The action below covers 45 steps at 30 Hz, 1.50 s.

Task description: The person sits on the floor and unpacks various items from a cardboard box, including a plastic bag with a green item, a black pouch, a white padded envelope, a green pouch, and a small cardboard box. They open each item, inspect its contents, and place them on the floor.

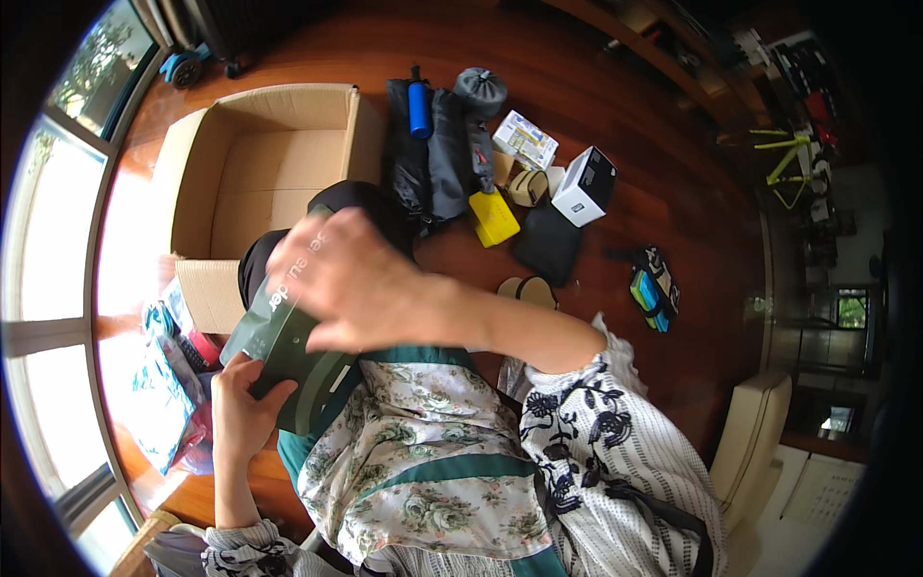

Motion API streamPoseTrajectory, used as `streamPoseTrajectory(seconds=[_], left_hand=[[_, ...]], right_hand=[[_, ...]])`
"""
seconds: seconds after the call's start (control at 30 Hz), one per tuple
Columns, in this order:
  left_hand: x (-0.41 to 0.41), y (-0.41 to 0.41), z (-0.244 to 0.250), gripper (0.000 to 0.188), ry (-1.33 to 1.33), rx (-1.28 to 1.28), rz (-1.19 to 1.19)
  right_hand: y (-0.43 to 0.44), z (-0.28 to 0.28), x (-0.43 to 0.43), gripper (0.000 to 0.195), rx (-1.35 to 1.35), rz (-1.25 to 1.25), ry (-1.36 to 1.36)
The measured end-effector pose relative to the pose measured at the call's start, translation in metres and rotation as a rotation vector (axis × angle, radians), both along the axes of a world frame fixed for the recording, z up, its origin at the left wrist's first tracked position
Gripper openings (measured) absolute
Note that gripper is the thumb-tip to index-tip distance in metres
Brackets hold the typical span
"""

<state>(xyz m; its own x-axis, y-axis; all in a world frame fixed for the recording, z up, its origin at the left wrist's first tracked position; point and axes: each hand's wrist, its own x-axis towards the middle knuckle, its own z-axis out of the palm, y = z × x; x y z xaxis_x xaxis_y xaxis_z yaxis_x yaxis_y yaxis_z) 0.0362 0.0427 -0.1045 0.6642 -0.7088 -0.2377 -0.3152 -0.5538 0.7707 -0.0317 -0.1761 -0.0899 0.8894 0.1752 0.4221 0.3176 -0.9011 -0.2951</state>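
A dark green flat package (pixel 306 382) with pale lettering lies tilted over my lap, on the floral apron (pixel 433 433). My left hand (pixel 244 397) grips its near left edge, with the thumb on top. Across the package's upper part reaches my right hand (pixel 353 281), blurred by motion. Its fingers cover some of the lettering and the thumb is spread from them. Whether those fingers pinch the package or only pass over it cannot be told. Just beyond my knees stands an open cardboard box (pixel 288 159), its visible inside bare.
Right of the box lie black fabric bags (pixel 447 159), a blue cylinder (pixel 418 108), a grey drawstring pouch (pixel 481 92), a yellow box (pixel 495 218) and a black-and-white box (pixel 584 187). Plastic bags (pixel 162 397) sit by the window. A strapped bundle (pixel 652 288) lies farther right.
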Motion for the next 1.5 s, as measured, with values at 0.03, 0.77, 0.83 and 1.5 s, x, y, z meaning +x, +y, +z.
streamPoseTrajectory(seconds=[0.03, 0.77, 0.83, 1.5], left_hand=[[-0.003, -0.002, -0.001, 0.025, 0.003, -0.03, 0.001], [-0.012, 0.006, 0.007, 0.018, -0.113, -0.037, -0.056], [-0.012, 0.005, 0.008, 0.017, -0.087, -0.041, -0.049], [0.02, 0.048, -0.061, 0.015, 0.41, -0.13, 0.331]], right_hand=[[0.017, 0.001, 0.001, 0.035, -0.11, 0.097, 0.04], [0.027, -0.015, 0.031, 0.015, -0.126, 0.396, 0.523], [0.002, -0.015, 0.025, 0.02, -0.065, 0.402, 0.464], [-0.084, -0.032, -0.043, 0.038, 0.429, -0.199, 0.385]])
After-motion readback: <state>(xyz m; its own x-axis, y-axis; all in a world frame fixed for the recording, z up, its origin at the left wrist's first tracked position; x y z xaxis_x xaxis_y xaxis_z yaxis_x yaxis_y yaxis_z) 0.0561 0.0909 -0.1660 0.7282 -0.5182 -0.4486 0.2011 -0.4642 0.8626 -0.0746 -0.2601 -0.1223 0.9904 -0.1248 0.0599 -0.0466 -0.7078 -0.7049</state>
